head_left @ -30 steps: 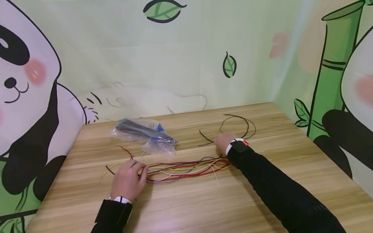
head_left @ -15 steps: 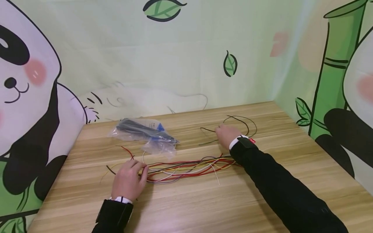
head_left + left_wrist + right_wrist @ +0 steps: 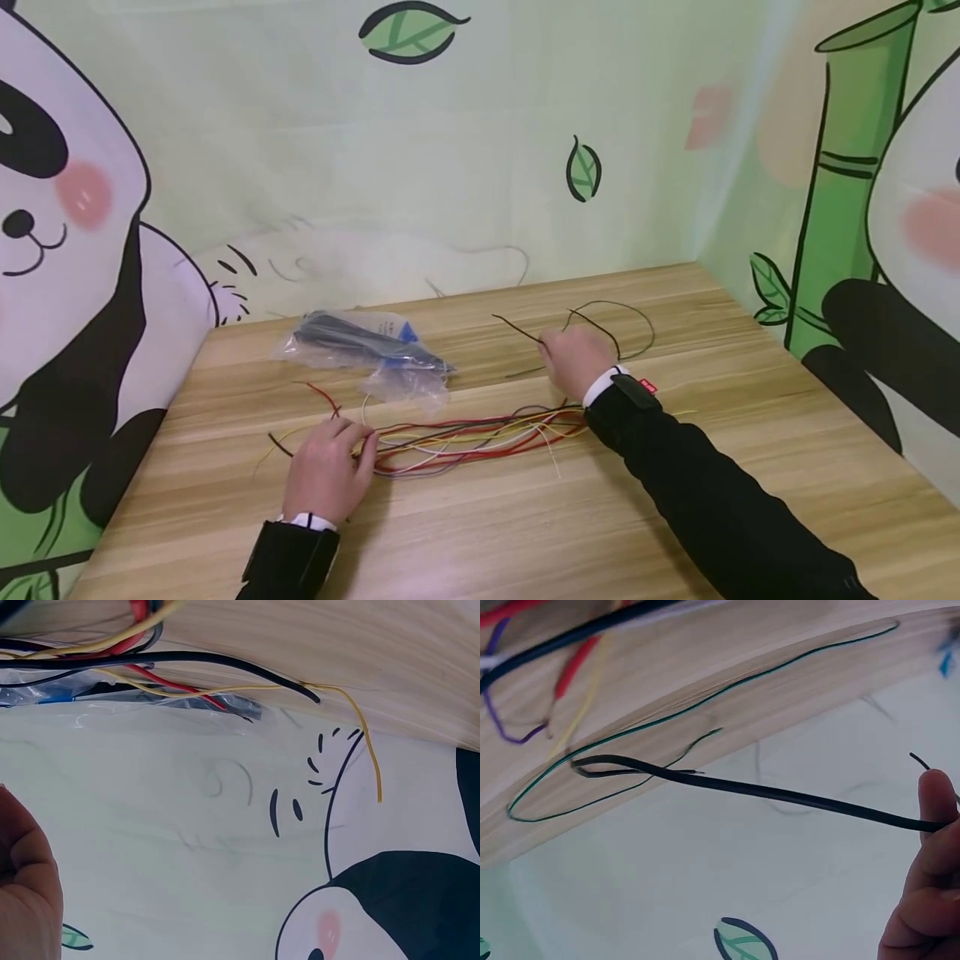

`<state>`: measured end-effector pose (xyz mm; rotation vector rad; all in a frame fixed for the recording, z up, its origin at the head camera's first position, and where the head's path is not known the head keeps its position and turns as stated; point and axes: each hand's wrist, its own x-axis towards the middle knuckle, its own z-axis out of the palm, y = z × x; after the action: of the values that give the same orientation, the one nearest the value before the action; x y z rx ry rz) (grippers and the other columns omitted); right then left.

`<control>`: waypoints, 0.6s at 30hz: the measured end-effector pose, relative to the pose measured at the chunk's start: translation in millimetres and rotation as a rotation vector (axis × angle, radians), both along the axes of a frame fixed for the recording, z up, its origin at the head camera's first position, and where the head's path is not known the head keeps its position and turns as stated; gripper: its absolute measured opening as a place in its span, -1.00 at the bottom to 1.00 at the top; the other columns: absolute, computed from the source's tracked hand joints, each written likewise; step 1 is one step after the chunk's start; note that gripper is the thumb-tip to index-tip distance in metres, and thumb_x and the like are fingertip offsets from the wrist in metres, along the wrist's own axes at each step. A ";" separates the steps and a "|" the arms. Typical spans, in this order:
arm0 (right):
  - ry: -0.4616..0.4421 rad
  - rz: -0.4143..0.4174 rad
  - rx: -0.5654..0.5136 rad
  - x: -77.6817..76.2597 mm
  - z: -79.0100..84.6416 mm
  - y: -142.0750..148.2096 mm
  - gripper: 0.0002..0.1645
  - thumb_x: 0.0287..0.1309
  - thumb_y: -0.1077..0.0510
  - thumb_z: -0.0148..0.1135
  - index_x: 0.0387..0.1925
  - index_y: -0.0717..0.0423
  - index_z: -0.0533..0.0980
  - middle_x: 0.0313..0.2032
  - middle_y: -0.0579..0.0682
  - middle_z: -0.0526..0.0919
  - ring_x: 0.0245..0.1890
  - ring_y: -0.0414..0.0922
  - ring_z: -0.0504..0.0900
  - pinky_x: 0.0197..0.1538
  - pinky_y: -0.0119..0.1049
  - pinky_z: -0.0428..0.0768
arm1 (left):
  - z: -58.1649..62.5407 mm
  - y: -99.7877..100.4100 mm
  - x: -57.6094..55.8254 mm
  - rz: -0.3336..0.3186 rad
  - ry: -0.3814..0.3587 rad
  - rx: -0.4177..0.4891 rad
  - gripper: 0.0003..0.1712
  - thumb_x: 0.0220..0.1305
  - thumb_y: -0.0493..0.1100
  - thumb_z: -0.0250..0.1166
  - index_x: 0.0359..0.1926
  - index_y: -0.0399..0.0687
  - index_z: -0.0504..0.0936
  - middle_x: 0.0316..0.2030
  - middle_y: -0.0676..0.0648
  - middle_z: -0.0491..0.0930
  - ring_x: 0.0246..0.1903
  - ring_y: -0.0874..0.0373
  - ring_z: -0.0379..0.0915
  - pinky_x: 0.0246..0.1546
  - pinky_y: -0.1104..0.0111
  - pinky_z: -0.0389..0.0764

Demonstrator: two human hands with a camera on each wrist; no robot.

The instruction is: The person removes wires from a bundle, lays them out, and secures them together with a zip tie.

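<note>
My left hand (image 3: 326, 467) holds the left end of a bundle of thin wires (image 3: 468, 425) in red, yellow, black, white and purple. Loose ends stick out past it, including a black wire end (image 3: 247, 667) and a yellow wire end (image 3: 375, 769). Beyond the bundle's right end, my right hand (image 3: 577, 362) pinches a thicker black wire (image 3: 780, 796) near one end. That wire is raised off the table and its far part bends back in a hook. A thin dark green wire (image 3: 727, 691) lies looped on the table beneath it.
A clear plastic bag (image 3: 375, 342) of long dark grey items lies behind the bundle at the back left. The wooden table (image 3: 480, 542) ends at a printed panda backdrop (image 3: 465, 167) at the back and sides.
The black wire, first lying curved on the table, has been picked up by my right hand and drawn slightly left and nearer. My left hand stays on the bundle.
</note>
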<state>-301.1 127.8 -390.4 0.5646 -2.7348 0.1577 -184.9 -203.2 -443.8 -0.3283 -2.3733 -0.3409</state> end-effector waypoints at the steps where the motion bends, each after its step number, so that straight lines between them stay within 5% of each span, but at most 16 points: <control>1: 0.013 0.003 -0.007 3.1 -0.3 -2.2 -0.75 0.41 0.04 0.16 -0.31 0.07 0.66 -0.63 -0.04 0.60 -0.62 -0.10 0.56 -0.61 -0.24 0.40 | -0.3 -0.2 0.3 0.001 -0.001 0.000 -0.92 0.10 -0.24 0.47 -0.43 -0.15 0.73 -0.45 -0.10 0.67 -0.40 -0.04 0.60 -0.37 0.14 0.64; 9: 0.124 0.065 -0.058 24.2 -3.9 -17.0 -0.73 0.36 0.05 0.23 -0.46 0.05 0.57 -0.76 -0.13 0.36 -0.75 -0.21 0.26 -0.66 -0.35 0.06 | -1.4 1.1 2.0 -0.002 0.009 -0.005 -0.90 0.10 -0.22 0.48 -0.38 -0.15 0.74 -0.44 -0.10 0.68 -0.38 -0.04 0.62 -0.36 0.13 0.65; 18: 0.182 0.093 -0.034 41.5 -5.5 -30.1 -0.89 0.26 0.04 0.35 -0.39 -0.09 0.69 -0.65 -0.11 0.65 -0.72 -0.21 0.49 -0.72 -0.33 0.21 | -1.9 13.0 1.7 -0.029 0.069 -0.007 -0.86 0.06 -0.24 0.48 -0.32 -0.15 0.74 -0.44 -0.08 0.69 -0.40 -0.02 0.63 -0.39 0.16 0.64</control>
<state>-259.6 97.7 -395.9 0.6631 -2.5269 0.1670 -183.2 -190.2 -445.7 -0.3718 -2.3048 -0.3299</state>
